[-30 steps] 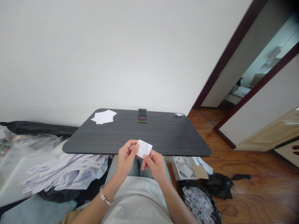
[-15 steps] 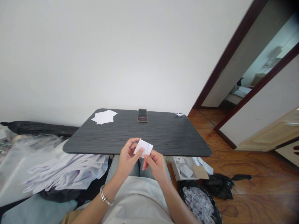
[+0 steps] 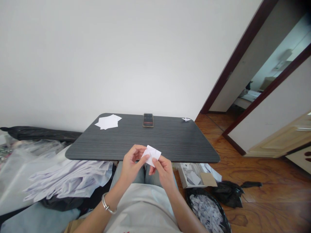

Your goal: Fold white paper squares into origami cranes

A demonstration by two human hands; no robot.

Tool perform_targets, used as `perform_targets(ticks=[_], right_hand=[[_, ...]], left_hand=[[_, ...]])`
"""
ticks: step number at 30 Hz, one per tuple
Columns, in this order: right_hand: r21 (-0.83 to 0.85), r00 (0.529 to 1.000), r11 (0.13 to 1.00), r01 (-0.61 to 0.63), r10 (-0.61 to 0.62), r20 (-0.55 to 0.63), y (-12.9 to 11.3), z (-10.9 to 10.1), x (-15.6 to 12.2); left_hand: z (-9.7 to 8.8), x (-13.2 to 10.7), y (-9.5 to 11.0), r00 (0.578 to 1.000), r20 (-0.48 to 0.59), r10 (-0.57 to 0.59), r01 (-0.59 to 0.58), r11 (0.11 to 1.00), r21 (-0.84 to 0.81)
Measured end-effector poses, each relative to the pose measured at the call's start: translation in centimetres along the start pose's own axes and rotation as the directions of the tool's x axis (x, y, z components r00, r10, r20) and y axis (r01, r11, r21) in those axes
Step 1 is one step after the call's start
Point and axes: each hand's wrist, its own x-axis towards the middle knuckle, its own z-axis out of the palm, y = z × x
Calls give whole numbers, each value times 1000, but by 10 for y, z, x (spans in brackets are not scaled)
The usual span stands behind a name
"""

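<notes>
A small square of folded white paper is held between my two hands, just above the near edge of the dark table. My left hand pinches its left side, thumb on top and fingers behind. On the lower right, my right hand grips it with the thumb pressed on its face. Crease lines show on the paper. At the table's far left lies a stack of white paper sheets. A small folded white paper piece sits at the far right corner.
A phone rests at the table's back middle by the wall. Below right, a white box holds papers, beside a black bag full of folded paper pieces. White cloth-like material is heaped at the left. A doorway opens at the right.
The paper has shifted slightly right and turned a little in my fingers. My right thumb has slid a bit further onto its face. Everything else stays in place.
</notes>
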Motion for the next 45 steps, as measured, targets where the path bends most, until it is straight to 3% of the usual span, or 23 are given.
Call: perform_targets(ticks=[7, 12, 24, 30, 45], right_hand=[[-15, 999, 999, 33, -33, 21, 2, -1, 0], [-3, 999, 1000, 27, -27, -24, 2, -1, 0], [-28, 998, 999, 28, -29, -48, 1, -1, -1], [-49, 998, 998, 49, -51, -31, 0, -2, 0], [-91, 999, 995, 48, -48, -7, 2, -1, 0]], left_hand=[[-8, 6, 2, 989, 137, -62, 54, 997, 62], [-6, 6, 5, 989, 145, -5, -6, 997, 75], [-10, 5, 3, 977, 208, -46, 8, 984, 180], [-6, 3, -1, 984, 180, -3, -31, 983, 182], [1, 1, -3, 997, 69, -29, 16, 985, 174]])
